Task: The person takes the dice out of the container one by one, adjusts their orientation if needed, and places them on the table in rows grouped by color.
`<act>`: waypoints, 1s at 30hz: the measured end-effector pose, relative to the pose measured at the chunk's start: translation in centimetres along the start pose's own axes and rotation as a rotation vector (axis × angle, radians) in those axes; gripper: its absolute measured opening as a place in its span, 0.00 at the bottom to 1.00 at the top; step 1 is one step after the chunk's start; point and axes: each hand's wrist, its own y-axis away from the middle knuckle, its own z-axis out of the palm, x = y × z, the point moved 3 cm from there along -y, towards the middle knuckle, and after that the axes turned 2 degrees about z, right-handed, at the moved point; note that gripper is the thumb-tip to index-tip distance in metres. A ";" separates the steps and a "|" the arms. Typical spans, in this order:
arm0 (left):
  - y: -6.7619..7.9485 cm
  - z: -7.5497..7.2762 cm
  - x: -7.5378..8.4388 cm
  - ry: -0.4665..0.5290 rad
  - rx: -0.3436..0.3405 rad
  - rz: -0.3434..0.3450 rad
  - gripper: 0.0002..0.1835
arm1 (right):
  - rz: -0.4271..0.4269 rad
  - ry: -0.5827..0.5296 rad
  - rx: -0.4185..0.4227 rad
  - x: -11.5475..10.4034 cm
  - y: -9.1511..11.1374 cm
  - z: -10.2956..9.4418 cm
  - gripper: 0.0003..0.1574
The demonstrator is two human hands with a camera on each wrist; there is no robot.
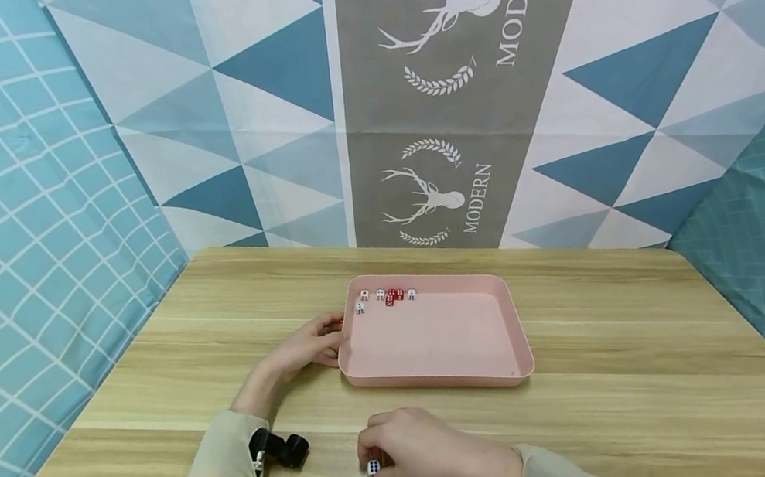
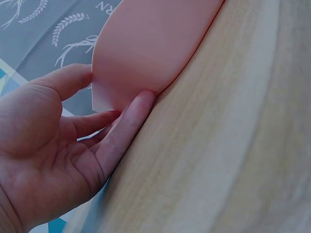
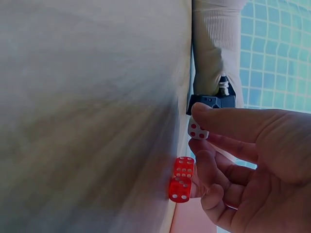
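Observation:
My left hand (image 1: pixel 306 347) holds the left side of a shallow pink tray (image 1: pixel 435 342). In the left wrist view, its thumb (image 2: pixel 73 80) meets the rim while a finger (image 2: pixel 138 109) lies along the outer wall. Nearer me, my right hand (image 1: pixel 422 448) pinches a white die (image 3: pixel 198 129) between thumb and a finger, low over the table. Two red dice (image 3: pixel 182 179) sit close together by its other curled fingers in the right wrist view. Several white dice (image 1: pixel 380 295) and red dice (image 1: pixel 395 295) lie in the tray's far left corner.
The wooden table (image 1: pixel 634 367) meets a patterned cloth backdrop (image 1: pixel 273 126) at its far edge. A blue tiled-pattern cloth (image 1: pixel 18 230) hangs along the left side. On the left wrist sits a black camera (image 1: pixel 285 447).

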 end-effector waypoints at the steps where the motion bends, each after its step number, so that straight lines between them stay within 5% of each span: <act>1: 0.0 0.0 0.0 -0.001 0.000 -0.002 0.31 | 0.001 0.005 0.001 0.0 -0.1 0.0 0.07; 30: 0.1 0.3 -0.1 0.005 0.010 -0.009 0.31 | 0.004 0.107 0.014 -0.4 -0.7 0.4 0.09</act>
